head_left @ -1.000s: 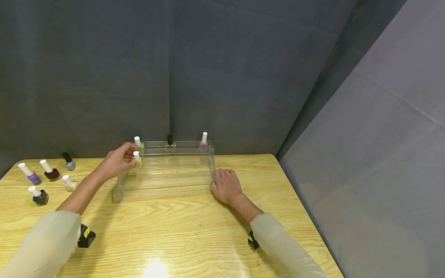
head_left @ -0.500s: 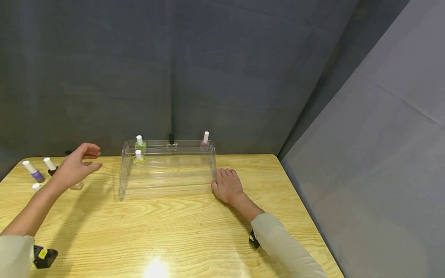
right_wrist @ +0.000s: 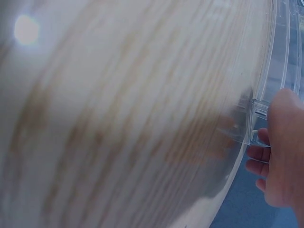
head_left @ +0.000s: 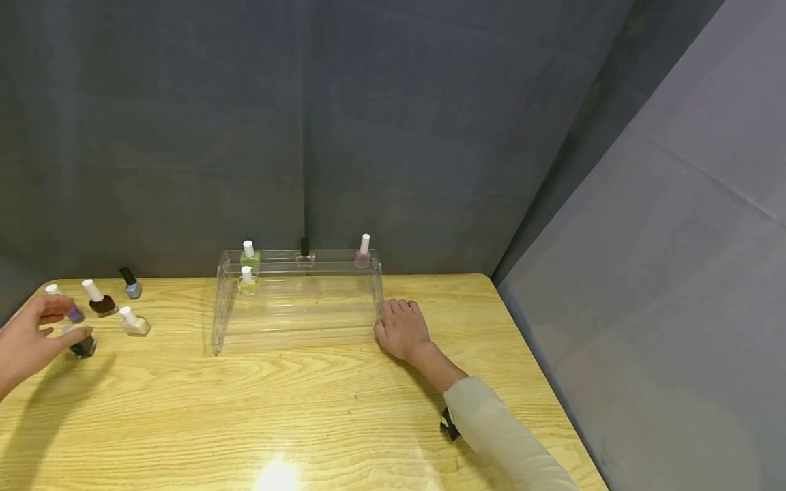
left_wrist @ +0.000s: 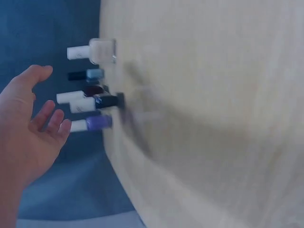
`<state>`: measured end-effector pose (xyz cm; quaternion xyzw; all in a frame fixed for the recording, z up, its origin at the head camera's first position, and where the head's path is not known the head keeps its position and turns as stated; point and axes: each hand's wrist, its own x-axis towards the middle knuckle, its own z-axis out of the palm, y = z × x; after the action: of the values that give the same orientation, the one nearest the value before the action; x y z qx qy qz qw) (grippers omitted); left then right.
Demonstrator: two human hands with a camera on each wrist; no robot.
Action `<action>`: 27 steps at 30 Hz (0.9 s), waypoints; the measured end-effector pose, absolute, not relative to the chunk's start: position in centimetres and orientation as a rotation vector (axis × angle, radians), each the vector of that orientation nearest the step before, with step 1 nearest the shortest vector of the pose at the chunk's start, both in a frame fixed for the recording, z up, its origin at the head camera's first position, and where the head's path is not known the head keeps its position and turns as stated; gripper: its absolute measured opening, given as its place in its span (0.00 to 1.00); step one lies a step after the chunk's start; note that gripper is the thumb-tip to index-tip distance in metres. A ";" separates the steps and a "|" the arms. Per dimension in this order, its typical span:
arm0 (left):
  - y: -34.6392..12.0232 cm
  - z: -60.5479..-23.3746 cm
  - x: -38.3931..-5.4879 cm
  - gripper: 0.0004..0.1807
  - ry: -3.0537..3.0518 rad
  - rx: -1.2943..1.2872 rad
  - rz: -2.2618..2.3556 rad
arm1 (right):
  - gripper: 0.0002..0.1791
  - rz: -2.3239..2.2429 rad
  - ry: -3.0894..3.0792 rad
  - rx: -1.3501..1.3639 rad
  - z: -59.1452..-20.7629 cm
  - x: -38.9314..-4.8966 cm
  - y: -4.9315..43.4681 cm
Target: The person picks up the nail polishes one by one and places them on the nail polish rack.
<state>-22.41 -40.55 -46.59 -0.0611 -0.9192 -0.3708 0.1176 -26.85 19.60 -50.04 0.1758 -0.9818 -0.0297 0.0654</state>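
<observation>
Dark bottle [left_wrist: 107, 101] just past the left hand [head_left: 29, 344], its fingers loose.
Right hand [head_left: 402, 331] touches clear rack [head_left: 331, 268]; can't tell its grip.

Purple bottle [head_left: 75, 314] partly behind left hand [head_left: 35, 339]

Dark blue-grey backdrop [head_left: 442, 143], vertical seam [head_left: 303, 136] left of middle, stands behind yellowish wood-grain table [head_left: 344, 423]; paler grey panel [head_left: 688, 273] lines right side. White glare [head_left: 276, 475] (scene's brightest spot) marks near tabletop.
</observation>
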 end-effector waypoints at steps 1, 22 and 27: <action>-40.9 -47.1 -22.3 0.35 -2.690 -0.158 -1.085 | 0.17 -0.086 -2.960 0.530 -50.0 -26.8 19.6; -40.6 -48.8 -21.9 0.33 -2.785 -0.039 -0.832 | 0.15 -0.075 -2.935 0.550 -50.5 -27.1 19.7; -40.3 -48.9 -22.0 0.32 -2.788 -0.012 -0.811 | 0.14 -0.082 -2.929 0.561 -50.5 -27.0 19.8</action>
<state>-22.05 -40.27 -48.93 -0.0043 -0.9534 -0.2774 0.1187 -27.00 19.80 -50.50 0.1875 -0.9787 -0.0273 0.0789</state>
